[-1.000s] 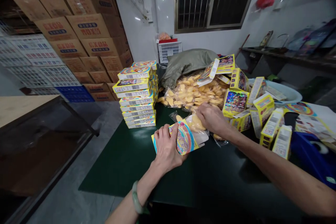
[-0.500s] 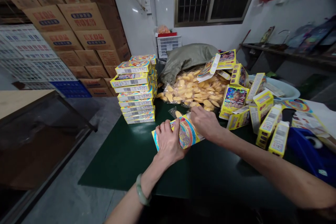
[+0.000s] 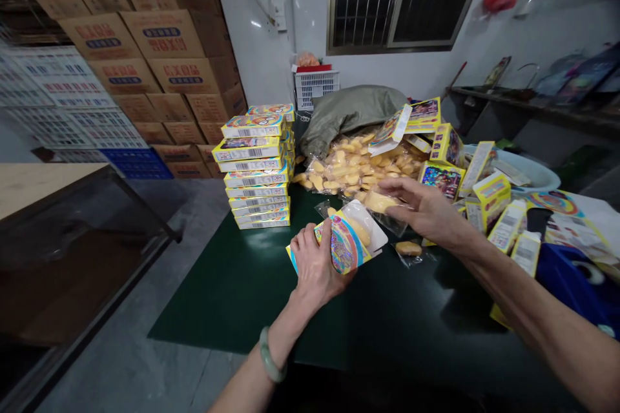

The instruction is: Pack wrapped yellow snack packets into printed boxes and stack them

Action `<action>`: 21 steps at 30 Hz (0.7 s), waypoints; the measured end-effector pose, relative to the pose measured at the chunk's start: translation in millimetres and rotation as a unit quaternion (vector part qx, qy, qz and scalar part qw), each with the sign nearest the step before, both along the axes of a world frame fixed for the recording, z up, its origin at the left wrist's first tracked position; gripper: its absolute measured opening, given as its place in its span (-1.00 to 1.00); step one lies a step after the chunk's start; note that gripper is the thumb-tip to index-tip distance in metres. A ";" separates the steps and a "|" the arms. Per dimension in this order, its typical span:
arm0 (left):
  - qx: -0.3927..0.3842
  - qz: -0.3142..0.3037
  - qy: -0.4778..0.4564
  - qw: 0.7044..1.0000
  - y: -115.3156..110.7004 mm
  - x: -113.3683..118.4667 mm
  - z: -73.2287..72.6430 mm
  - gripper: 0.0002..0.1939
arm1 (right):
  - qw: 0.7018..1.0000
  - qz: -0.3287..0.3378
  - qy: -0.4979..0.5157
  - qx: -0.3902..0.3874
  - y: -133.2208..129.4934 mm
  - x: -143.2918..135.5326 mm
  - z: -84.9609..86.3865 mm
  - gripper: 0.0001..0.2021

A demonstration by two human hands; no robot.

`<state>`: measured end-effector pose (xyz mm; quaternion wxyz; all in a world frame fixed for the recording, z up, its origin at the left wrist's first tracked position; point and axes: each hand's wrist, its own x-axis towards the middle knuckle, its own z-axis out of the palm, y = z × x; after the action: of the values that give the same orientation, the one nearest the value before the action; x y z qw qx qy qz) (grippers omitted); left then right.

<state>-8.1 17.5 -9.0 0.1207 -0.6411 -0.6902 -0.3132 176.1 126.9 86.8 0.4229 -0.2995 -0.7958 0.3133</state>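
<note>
My left hand [image 3: 317, 264] is closed around a colourful yellow carton [image 3: 346, 248], pressing it near the table. The carton's right end gapes, its white flap raised, and yellow pieces show inside. To the right of that end, my right hand [image 3: 429, 210] pinches a clear-wrapped yellow snack piece [image 3: 380, 202] between thumb and fingers, at the near edge of a heap of similar wrapped pieces [image 3: 346, 164]. Below this hand, one single wrapped piece [image 3: 408, 248] lies on the green table [image 3: 232, 297]. Another wrapped piece is partly hidden behind the carton.
A stack of filled-looking cartons [image 3: 256, 174] stands on the left of the table. Open cartons [image 3: 494, 197] lie jumbled at right, beside a pale blue basin [image 3: 537, 171] and a blue container [image 3: 576, 284]. A grey-green sack [image 3: 358, 106] lies behind the heap.
My right hand has left the carton's end and moved right to the heap's edge, taking hold of a wrapped piece. The carton's open end now shows. My left hand keeps its grip.
</note>
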 end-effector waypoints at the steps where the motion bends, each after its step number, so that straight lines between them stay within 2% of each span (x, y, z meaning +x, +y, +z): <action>1: 0.003 0.002 -0.002 1.000 0.1 1.2 -0.2 -0.06 | 1.000 0.000 0.022 -0.019 -1.0 -1.3 2.2 -0.72; 4: 0.002 0.002 -0.004 1.000 0.8 3.3 -1.2 -0.06 | 0.995 -0.028 0.087 -0.033 -3.2 -2.7 10.1 -0.77; 6: 0.005 -0.005 -0.008 1.000 0.7 3.5 -1.7 -0.06 | 0.995 -0.031 0.090 -0.031 -3.6 -1.2 16.6 -0.78; 10: 0.033 -0.022 -0.020 0.999 -2.9 3.3 -1.4 -0.05 | 0.997 0.026 -0.069 -0.030 -4.3 2.2 26.6 -0.87; 12: 0.044 -0.026 -0.011 0.999 -5.6 4.0 -0.5 -0.07 | 0.989 0.029 -0.147 -0.015 -6.2 0.0 27.6 -0.90; 16: 0.073 -0.027 -0.013 0.997 -8.9 9.1 -1.0 -0.06 | 0.976 0.022 -0.212 0.035 -17.6 -19.3 17.2 -0.83; 21: 0.087 0.012 -0.050 0.995 -7.8 16.8 -12.5 -0.03 | 0.976 0.035 -0.201 0.072 -38.2 -49.4 -9.0 -0.85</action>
<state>8.7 9.7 -21.5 0.1455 -0.6031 -0.6731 -0.4024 126.7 88.7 77.7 0.2633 -0.2968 -0.8952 0.2032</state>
